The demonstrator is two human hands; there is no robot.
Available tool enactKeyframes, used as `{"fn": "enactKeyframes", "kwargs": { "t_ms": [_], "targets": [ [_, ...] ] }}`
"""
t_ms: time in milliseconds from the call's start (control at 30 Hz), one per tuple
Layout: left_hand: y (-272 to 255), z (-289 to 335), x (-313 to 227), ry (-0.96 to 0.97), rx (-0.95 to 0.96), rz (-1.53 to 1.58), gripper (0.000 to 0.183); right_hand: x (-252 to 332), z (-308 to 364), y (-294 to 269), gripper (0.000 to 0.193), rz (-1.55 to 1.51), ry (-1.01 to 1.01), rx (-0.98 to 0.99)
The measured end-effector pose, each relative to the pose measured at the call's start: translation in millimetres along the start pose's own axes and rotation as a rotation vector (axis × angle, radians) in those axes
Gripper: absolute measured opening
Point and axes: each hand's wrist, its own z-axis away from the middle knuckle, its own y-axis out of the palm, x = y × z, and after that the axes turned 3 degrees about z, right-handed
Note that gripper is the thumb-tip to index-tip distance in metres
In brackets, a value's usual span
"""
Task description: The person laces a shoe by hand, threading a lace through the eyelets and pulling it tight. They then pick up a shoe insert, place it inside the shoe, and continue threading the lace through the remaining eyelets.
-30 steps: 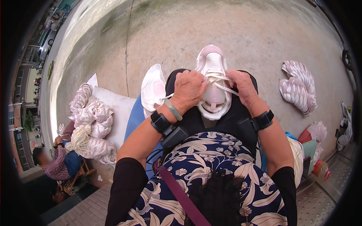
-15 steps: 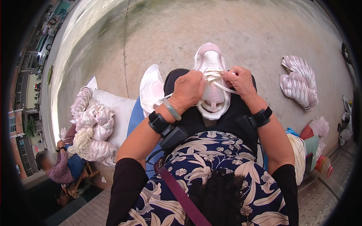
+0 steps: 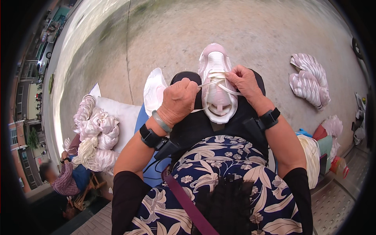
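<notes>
A pink and white sneaker upper [image 3: 214, 58] rests across my dark-clad knees, its toe pointing away from me. White shoelace [image 3: 220, 75] crosses its front part through the eyelets. My left hand [image 3: 181, 98] is closed on one stretch of the lace, which runs taut from the shoe to my fist, left of the shoe. At the right eyelet edge, my right hand [image 3: 243, 80] pinches the lace between thumb and fingers. A loose lace end hangs beneath that hand. Another white shoe piece [image 3: 154, 88] lies by my left knee.
Bundled pink and white shoe pieces [image 3: 100, 127] and cream laces [image 3: 89, 149] lie on a white sack [image 3: 127, 117] at left. More stacked pieces [image 3: 309, 80] sit on the concrete floor at right. Nearer are a lace hank [image 3: 308, 160] and a red-capped container [image 3: 338, 167]. Another person [image 3: 66, 178] sits at far left.
My left hand has moved left and toward me, away from the shoe, drawing the lace out. My right hand stays at the right eyelets, shifted slightly.
</notes>
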Motion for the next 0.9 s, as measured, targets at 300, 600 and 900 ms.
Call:
{"fn": "enactKeyframes", "kwargs": {
  "t_ms": [300, 600, 900],
  "targets": [
    [-49.8, 53.3, 16.2, -0.097, 0.06, -0.131, 0.018, -8.3, 0.2, 2.2, 0.016, 0.11, -0.062, 0.011],
    [-26.3, 51.7, 11.9, -0.331, 0.145, 0.154, 0.018, 60.5, 34.8, 10.7, 0.014, -0.2, -0.205, 0.132],
    [-5.9, 48.6, 7.1, -0.408, 0.102, 0.307, 0.021, 246.9, 139.5, 49.4, 0.026, -1.035, -0.257, 1.565]
  ]
}}
